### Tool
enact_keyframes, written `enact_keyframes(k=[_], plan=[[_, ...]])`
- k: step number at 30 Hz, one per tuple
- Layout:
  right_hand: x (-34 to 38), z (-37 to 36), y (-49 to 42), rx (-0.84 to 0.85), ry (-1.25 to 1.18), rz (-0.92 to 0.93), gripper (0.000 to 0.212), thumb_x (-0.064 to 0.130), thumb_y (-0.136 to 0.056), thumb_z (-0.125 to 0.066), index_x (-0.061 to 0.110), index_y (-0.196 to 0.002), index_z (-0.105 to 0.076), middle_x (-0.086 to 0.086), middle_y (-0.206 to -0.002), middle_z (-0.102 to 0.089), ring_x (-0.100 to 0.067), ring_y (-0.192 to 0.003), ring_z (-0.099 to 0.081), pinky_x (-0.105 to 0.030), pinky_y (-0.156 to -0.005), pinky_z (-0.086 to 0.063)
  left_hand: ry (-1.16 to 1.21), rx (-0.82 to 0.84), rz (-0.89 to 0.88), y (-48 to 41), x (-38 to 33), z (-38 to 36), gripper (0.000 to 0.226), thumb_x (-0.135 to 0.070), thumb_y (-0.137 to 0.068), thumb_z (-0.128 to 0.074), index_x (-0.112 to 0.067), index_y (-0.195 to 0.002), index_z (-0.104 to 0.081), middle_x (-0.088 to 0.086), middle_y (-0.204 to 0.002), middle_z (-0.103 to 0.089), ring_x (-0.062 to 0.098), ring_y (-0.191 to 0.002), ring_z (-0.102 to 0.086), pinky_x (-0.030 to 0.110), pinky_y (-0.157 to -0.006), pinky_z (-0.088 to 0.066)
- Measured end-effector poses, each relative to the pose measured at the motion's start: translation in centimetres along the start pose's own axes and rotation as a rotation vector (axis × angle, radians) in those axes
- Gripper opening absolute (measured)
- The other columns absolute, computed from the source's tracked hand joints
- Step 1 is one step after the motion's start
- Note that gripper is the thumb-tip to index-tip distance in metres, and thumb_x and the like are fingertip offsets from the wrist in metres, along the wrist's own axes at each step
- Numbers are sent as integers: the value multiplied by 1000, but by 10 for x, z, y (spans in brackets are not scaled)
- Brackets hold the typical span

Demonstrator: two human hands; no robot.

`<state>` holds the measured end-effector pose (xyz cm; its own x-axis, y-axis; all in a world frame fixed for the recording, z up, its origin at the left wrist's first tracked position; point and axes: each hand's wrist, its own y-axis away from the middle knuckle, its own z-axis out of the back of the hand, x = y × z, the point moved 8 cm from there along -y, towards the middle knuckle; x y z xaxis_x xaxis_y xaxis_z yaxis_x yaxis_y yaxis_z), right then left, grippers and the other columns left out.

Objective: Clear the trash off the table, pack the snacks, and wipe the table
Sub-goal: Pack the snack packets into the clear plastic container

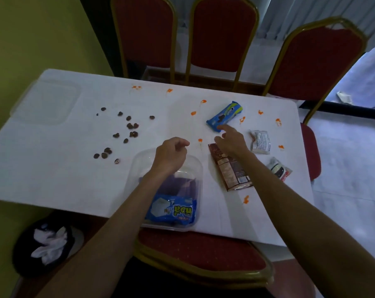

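A clear plastic box [195, 168] stands at the near table edge with a blue snack pack [171, 209] and a purple item inside. My left hand [171, 151] hovers over the box, fingers loosely curled, holding nothing. My right hand [230, 139] reaches out with fingers extended, its fingertip just short of a blue cookie pack [225, 115]. Under my right wrist lies a brown snack packet [231, 173]. Two small wrappers lie to the right, a silver wrapper [260, 141] and a white wrapper [278, 168].
The white table [53, 168] bears several dark crumbs [126, 130] on the left and orange stains [245, 198]. A clear lid [46, 102] lies far left. Red chairs [203, 248] surround the table. A black bin [46, 246] with white tissue sits on the floor at left.
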<state>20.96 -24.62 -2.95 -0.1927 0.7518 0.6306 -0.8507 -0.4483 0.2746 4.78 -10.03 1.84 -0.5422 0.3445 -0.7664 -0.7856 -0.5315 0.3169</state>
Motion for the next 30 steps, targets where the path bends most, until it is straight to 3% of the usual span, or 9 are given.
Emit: enact_keyframes(k=[4, 8, 13, 17, 20, 24, 28, 30], plan=[[-4, -7, -53, 49, 18, -69, 54, 20, -94, -51, 24, -146, -40, -18, -143, -49, -37, -124, -52, -35, -97, -44, 78, -28, 49, -11, 15, 5, 29, -9, -96, -51, -20, -116, -69, -5, -120, -68, 11, -111, -61, 20, -95, -44], [-9, -22, -91, 108, 18, -184, 60, 25, -93, -47, 32, -150, -34, -17, -150, -38, -35, -128, -46, -41, -103, -47, 131, -73, 59, -17, 30, 10, 26, -8, -97, -52, -21, -111, -70, -8, -111, -68, 6, -100, -60, 16, -86, -43], [-18, -42, -116, 113, 198, -237, 54, 33, -94, -46, 25, -146, -40, -19, -142, -41, -35, -124, -48, -44, -101, -49, 133, -50, 71, -23, 46, 9, 24, -10, -98, -54, -20, -113, -69, -7, -111, -69, 6, -100, -61, 11, -82, -43], [-16, -42, -116, 32, 194, -203, 35, 24, -93, -54, 18, -128, -53, -14, -120, -58, -31, -103, -59, -44, -82, -58, 147, -54, 74, -21, 50, 13, 24, -10, -97, -54, -19, -114, -69, -7, -111, -69, 6, -101, -61, 7, -80, -42], [-20, -39, -109, -58, 147, -151, 25, 17, -93, -57, 19, -116, -64, -11, -113, -64, -23, -91, -57, -31, -69, -47, 152, -53, 96, -16, 52, 16, 24, -10, -98, -54, -20, -114, -69, -8, -111, -68, 5, -100, -61, 9, -83, -43], [-11, -27, -86, -148, 103, -51, 27, 10, -91, -57, 13, -114, -70, -13, -107, -71, -30, -96, -64, -27, -69, -42, 129, -28, 120, -8, 56, 15, 25, -10, -98, -53, -20, -115, -69, -7, -113, -69, 7, -102, -61, 15, -88, -44], [18, -10, -38, -240, 39, 58, 30, 7, -90, -58, 11, -116, -71, -15, -103, -73, -33, -93, -67, -31, -74, -49, 137, -20, 124, 0, 65, 15, 23, -12, -97, -54, -21, -111, -70, -7, -111, -70, 6, -99, -62, 8, -78, -42], [37, -6, -3, -281, 9, 123, 31, 6, -90, -60, 12, -119, -71, -13, -106, -74, -31, -92, -68, -29, -75, -47, 172, -16, 134, 3, 69, 13, 20, -17, -97, -55, -22, -110, -70, -7, -110, -70, 8, -101, -63, 18, -86, -49]])
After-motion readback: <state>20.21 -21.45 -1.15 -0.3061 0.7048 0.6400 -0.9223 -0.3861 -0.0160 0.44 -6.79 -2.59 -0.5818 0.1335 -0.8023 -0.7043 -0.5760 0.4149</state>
